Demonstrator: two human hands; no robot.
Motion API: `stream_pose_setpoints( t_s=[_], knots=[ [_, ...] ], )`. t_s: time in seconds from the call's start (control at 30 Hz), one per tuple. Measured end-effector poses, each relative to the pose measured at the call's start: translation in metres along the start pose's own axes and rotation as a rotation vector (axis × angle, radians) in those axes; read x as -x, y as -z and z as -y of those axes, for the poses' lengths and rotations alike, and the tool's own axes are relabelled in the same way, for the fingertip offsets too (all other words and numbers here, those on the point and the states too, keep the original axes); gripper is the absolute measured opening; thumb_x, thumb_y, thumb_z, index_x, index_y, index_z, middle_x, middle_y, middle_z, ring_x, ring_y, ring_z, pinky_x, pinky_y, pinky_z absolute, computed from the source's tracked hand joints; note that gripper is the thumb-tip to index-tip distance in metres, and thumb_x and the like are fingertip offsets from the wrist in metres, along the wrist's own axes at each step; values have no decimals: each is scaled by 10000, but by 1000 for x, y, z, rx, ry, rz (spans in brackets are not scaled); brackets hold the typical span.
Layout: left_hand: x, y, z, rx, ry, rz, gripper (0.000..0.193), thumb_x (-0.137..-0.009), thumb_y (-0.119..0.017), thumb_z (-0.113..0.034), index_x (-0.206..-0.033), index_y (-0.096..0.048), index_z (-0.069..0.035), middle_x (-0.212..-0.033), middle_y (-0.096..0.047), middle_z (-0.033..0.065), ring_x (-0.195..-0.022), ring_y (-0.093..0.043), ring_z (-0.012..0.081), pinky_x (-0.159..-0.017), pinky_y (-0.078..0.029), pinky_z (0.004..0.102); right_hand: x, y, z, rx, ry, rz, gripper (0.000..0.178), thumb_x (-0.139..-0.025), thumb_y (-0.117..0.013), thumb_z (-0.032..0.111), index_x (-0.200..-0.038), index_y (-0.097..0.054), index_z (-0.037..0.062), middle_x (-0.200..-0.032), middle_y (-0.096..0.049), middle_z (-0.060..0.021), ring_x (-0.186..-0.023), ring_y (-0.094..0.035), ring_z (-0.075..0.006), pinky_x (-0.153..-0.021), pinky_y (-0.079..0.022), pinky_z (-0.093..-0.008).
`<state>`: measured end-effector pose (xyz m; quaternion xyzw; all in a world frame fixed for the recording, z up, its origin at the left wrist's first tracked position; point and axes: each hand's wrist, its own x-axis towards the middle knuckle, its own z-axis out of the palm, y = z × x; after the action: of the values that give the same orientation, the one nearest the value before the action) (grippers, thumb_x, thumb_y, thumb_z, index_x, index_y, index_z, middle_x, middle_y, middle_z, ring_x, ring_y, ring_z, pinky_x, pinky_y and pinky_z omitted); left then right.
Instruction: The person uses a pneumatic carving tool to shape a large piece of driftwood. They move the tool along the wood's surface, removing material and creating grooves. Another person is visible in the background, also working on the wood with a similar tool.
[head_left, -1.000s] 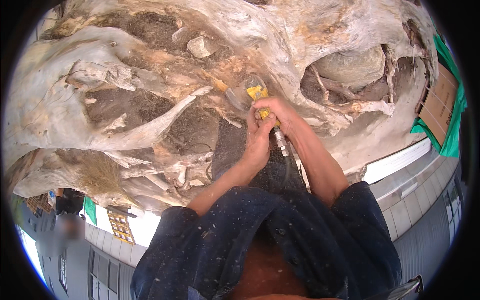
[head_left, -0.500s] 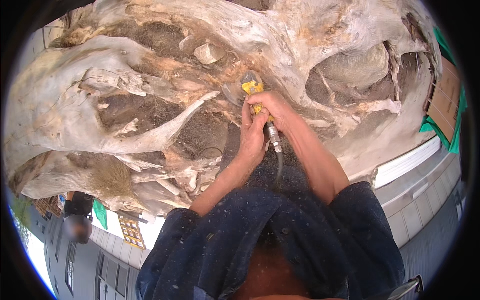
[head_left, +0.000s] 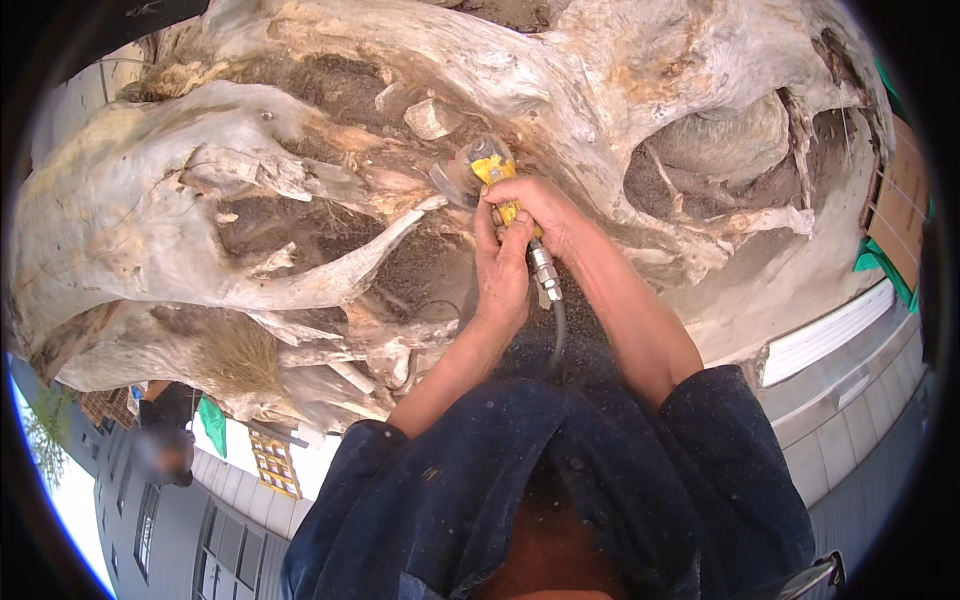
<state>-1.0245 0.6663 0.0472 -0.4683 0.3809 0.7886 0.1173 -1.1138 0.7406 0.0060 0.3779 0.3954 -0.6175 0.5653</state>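
Observation:
Both hands are wrapped round a yellow air-powered grinder (head_left: 491, 169), closed on its body. My right hand (head_left: 541, 211) grips it from above and to the right, while my left hand (head_left: 503, 262) holds it from below and to the left. Its disc (head_left: 456, 181), blurred, lies against or just over the brown wood of a big weathered tree root (head_left: 330, 275); contact I cannot tell. From the metal coupling (head_left: 545, 270) at the tool's rear, a dark hose (head_left: 560, 325) runs toward my body. A pale stone (head_left: 433, 118) sits in the root just beyond the disc.
A larger stone (head_left: 725, 140) is lodged in a hollow at the right. Broken root prongs (head_left: 400, 235) jut out left of my hands. Another person (head_left: 168, 420) is at the lower left, near a yellow lattice (head_left: 275, 462). Cardboard (head_left: 900, 205) stands at the far right. Specks of dust float about.
The grinder has moved left and a little farther away across the root, with both hands still on it. The whole view has shifted slightly.

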Motion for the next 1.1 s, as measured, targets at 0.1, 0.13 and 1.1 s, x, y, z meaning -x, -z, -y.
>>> stream_pose_setpoints(
  t_s=[0.1,0.13,1.1],
  knots=[
    [1,0,4,-6,27,18,694,-1028,-583,-179,-1611,-211,-116,-1311,-528,100,-1099,-576,181,-921,-523,358,1,-1,3,1,-44,-46,154,-874,-684,170,-957,-678,40,-811,-625,-53,-676,-576,-156,-617,-469,-311],
    [5,-5,8,-10,43,4,682,-1029,-584,-184,-1603,-223,-107,-1306,-525,99,-1108,-563,174,-929,-515,354,5,2,0,10,-58,-65,160,-872,-685,171,-958,-678,37,-819,-630,-58,-685,-583,-159,-623,-474,-317],
    [40,2,54,-91,110,85,674,-1059,-571,-247,-1608,-221,-72,-1503,-424,119,-1340,-464,199,-1100,-409,358,31,41,-41,99,-40,-193,215,-823,-703,140,-951,-704,-33,-833,-658,-82,-686,-615,-169,-607,-487,-329]
  ],
)
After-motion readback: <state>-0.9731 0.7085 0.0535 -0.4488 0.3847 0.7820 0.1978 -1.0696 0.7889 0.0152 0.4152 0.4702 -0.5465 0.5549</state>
